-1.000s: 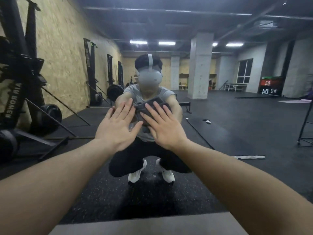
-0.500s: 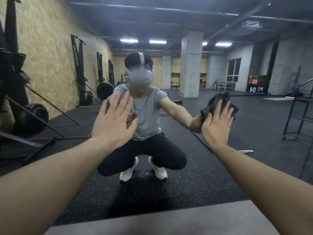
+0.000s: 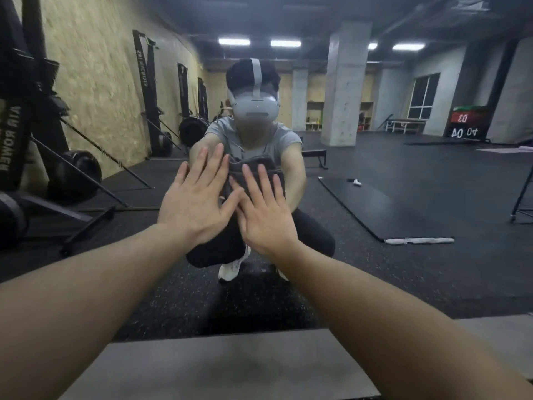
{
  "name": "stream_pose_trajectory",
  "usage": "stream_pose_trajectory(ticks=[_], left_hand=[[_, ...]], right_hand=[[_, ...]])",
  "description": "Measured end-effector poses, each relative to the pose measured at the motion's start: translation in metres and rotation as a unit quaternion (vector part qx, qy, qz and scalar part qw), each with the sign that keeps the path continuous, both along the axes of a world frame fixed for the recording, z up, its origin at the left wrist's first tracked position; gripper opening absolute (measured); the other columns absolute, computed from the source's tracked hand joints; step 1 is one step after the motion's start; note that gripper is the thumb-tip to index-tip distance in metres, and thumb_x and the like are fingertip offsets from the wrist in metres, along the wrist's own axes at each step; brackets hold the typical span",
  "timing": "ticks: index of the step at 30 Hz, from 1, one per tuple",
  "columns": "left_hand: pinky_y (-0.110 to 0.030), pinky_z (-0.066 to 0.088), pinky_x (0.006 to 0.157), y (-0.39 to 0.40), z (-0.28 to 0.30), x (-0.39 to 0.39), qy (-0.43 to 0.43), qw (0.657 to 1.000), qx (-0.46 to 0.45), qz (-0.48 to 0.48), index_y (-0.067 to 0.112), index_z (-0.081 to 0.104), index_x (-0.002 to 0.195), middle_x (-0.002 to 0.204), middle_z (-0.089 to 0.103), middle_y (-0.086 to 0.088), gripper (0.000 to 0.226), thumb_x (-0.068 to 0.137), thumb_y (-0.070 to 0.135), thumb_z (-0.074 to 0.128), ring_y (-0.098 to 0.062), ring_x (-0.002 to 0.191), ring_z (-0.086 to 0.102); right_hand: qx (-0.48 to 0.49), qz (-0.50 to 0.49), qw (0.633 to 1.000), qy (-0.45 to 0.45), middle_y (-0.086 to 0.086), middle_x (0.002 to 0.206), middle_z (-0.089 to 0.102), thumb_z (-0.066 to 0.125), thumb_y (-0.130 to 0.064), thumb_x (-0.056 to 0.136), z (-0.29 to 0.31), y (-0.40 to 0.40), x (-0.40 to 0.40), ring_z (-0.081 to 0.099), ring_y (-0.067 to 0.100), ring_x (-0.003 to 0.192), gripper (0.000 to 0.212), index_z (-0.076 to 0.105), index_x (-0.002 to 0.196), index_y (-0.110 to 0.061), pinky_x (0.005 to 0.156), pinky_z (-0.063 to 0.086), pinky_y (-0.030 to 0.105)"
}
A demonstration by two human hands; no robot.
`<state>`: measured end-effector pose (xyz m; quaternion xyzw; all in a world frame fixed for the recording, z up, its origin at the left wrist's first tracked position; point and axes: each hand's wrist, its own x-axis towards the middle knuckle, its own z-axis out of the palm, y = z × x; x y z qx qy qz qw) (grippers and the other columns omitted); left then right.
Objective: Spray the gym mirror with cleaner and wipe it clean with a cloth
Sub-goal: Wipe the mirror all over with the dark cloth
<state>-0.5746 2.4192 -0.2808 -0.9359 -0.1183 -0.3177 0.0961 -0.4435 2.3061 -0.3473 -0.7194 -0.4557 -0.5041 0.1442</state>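
- Mirror (image 3: 403, 197): upright pane filling nearly the whole view and facing the person; its lower edge meets a grey ledge (image 3: 230, 368) that runs left to right along the bottom; the glass reflects a squatting person wearing a grey headset, both arms stretched forward.
- Reflected gym: dark rubber floor (image 3: 432, 269); chipboard wall (image 3: 95, 90) on the left with black rowing machines (image 3: 26, 116) stood against it; a concrete pillar (image 3: 344, 82) right of centre; a dark floor mat (image 3: 380, 209) lying flat at the right, its long axis running from the near right to the far left, with a pale rolled towel (image 3: 418, 241) at its near end; lettering on the machines and on a far scoreboard (image 3: 464, 125) reads reversed.
- Left hand (image 3: 196, 203): flat against the glass left of centre; fingers straight and spread apart, pointing up and slightly right; it holds nothing; its thumb side lies just beside the right hand and partly covers the cloth's left edge.
- Right hand (image 3: 265, 215): fingers straight and slightly apart, pressed flat on the cloth, pointing up.
- Cloth (image 3: 253, 168): dark grey, bunched, at the centre of the mirror between right palm and glass; only its upper part shows above the fingertips, the rest hidden by both hands; visible long axis roughly horizontal.
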Motion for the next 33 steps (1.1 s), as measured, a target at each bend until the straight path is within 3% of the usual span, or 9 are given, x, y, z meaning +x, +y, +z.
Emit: stream_pose_trajectory(ticks=[3,5,8,12,18,21,26,30,33], left_hand=[[-0.043,-0.003,0.128,-0.001,-0.003,0.001,-0.009,1.000,0.005,0.012,0.020,-0.009,0.161,0.163,-0.027,0.006,0.081,0.094,0.066,-0.005,-0.012,0.152,-0.024],[-0.044,-0.005,0.127,-0.005,-0.008,0.002,-0.012,1.000,0.017,0.014,0.020,-0.006,0.161,0.165,-0.024,0.005,0.079,0.096,0.064,-0.002,-0.011,0.153,-0.024],[-0.045,-0.004,0.127,-0.018,-0.021,0.004,0.002,1.000,0.031,0.002,0.019,-0.004,0.162,0.166,-0.024,0.006,0.080,0.096,0.063,-0.003,-0.011,0.153,-0.023],[-0.047,0.001,0.127,-0.026,-0.038,0.006,0.004,0.998,0.066,-0.004,0.017,-0.001,0.163,0.168,-0.020,0.003,0.079,0.097,0.062,-0.001,-0.014,0.155,-0.017],[-0.049,0.002,0.127,-0.003,-0.064,-0.002,-0.002,0.999,0.033,0.026,0.019,0.000,0.163,0.169,-0.019,0.004,0.078,0.097,0.060,0.004,-0.015,0.155,-0.019],[-0.050,0.004,0.127,0.008,-0.069,-0.006,-0.008,0.999,0.027,0.017,0.020,0.002,0.163,0.169,-0.017,0.004,0.077,0.098,0.060,0.004,-0.015,0.155,-0.017],[-0.053,0.010,0.126,0.013,-0.073,-0.003,-0.027,0.999,0.032,-0.010,0.018,0.012,0.162,0.170,-0.004,0.003,0.076,0.100,0.062,0.006,-0.016,0.156,-0.007],[-0.053,0.011,0.126,0.017,-0.075,-0.003,-0.030,0.998,0.052,-0.005,0.017,0.008,0.162,0.171,-0.005,0.001,0.076,0.100,0.061,0.005,-0.018,0.157,-0.006],[-0.052,0.008,0.127,0.017,-0.075,-0.003,-0.027,0.999,0.046,-0.007,0.019,0.006,0.163,0.170,-0.010,0.003,0.078,0.099,0.063,0.004,-0.017,0.157,-0.010]], right_hand=[[-0.057,-0.004,0.997,-0.045,0.008,0.168,0.022,0.046,-0.031,0.105,0.004,-0.029,0.023,0.012,0.030,0.157,0.053,0.040,0.156,-0.019,0.128,0.010,0.049],[-0.042,-0.034,0.998,-0.023,0.007,0.169,0.014,0.042,-0.032,0.105,0.002,-0.061,0.040,0.009,0.030,0.158,0.056,0.034,0.159,-0.019,0.128,0.009,0.050],[0.041,-0.113,0.991,0.058,0.011,0.170,0.012,0.036,-0.034,0.105,-0.010,-0.117,0.066,0.011,0.035,0.157,0.060,0.025,0.162,-0.018,0.128,0.008,0.052],[0.145,-0.188,0.951,0.197,0.013,0.171,0.006,0.026,-0.038,0.106,-0.025,-0.182,0.090,0.004,0.033,0.158,0.064,0.010,0.164,-0.019,0.127,0.005,0.053],[0.278,-0.175,0.894,0.305,0.020,0.170,0.000,0.025,-0.036,0.104,-0.039,-0.157,0.078,-0.002,0.039,0.157,0.068,0.006,0.164,-0.009,0.127,0.003,0.054],[0.264,-0.160,0.915,0.261,0.027,0.168,0.007,0.029,-0.035,0.103,-0.049,-0.105,0.053,0.005,0.047,0.154,0.069,0.013,0.162,-0.005,0.126,0.006,0.059],[0.076,-0.060,0.991,0.091,0.017,0.169,0.007,0.040,-0.034,0.103,-0.073,-0.005,-0.002,0.001,0.039,0.156,0.066,0.018,0.162,-0.013,0.126,-0.005,0.053],[0.016,-0.018,0.999,0.040,0.016,0.168,0.020,0.046,-0.029,0.103,-0.081,0.034,-0.028,0.007,0.036,0.156,0.061,0.030,0.160,-0.011,0.127,-0.004,0.049],[-0.037,-0.018,0.999,-0.017,0.012,0.167,0.024,0.045,-0.030,0.105,-0.077,0.013,-0.011,0.016,0.033,0.156,0.055,0.039,0.157,-0.014,0.128,0.004,0.047]])
